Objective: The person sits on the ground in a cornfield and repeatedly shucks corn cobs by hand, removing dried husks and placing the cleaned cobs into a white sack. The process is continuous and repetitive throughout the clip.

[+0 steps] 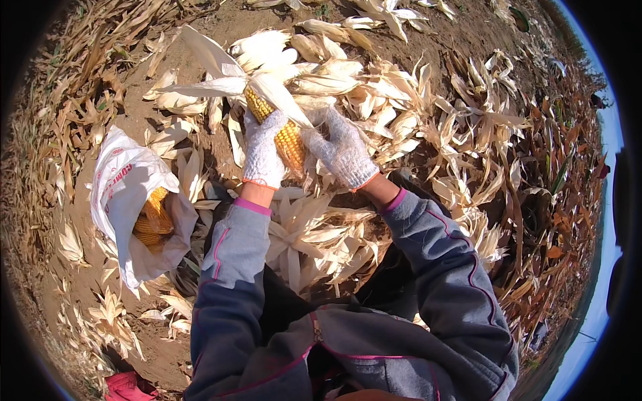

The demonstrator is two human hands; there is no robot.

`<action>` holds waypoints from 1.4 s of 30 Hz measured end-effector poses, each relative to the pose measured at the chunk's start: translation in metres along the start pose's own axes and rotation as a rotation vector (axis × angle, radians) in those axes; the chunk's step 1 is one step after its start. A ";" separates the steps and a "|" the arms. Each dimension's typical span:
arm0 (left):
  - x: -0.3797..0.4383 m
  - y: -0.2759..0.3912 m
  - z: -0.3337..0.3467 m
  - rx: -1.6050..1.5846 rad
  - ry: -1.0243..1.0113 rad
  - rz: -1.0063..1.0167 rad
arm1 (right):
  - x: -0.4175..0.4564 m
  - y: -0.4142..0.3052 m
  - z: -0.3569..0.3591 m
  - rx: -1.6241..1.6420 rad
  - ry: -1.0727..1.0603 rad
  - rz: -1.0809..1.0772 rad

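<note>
My left hand (pixel 265 150), in a white knitted work glove, grips a partly husked ear of yellow corn (pixel 290 145) around its middle. Pale dry husk leaves (pixel 213 57) splay from the ear's far end. One husk leaf (pixel 281 97) lies along the ear's right side. In a matching glove, my right hand (pixel 341 145) is just right of the ear, its fingertips at the husk edge; whether they pinch the husk is hard to tell. A white woven sack (pixel 118 200) stands left of my left forearm, its mouth showing several bare corn ears (pixel 153 220).
Unhusked ears (pixel 326 77) lie piled beyond my hands. Loose husks (pixel 311 235) cover the ground between my legs and to the right. Dry stalks (pixel 541 215) edge the right side. A red cloth-like item (pixel 128 386) lies at the lower left.
</note>
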State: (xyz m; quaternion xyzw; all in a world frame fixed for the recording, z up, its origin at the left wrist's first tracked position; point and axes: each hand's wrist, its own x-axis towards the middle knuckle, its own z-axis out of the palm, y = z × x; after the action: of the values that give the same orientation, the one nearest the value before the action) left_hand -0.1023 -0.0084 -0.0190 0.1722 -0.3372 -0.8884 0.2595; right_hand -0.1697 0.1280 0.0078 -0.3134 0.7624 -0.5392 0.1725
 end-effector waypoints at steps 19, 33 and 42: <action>-0.016 -0.005 0.009 0.013 -0.183 -0.276 | 0.007 0.005 -0.033 -0.138 0.090 -0.306; -0.028 0.025 0.014 1.557 -0.596 -0.161 | 0.027 0.006 -0.114 -0.740 0.665 -0.548; -0.032 -0.006 0.004 1.399 -0.350 0.145 | 0.022 -0.004 -0.111 -0.704 0.737 -0.601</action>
State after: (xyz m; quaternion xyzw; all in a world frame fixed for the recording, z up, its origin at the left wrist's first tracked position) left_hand -0.0804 0.0165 -0.0160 0.1304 -0.8738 -0.4599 0.0893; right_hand -0.2520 0.1916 0.0526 -0.3460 0.7830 -0.3525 -0.3782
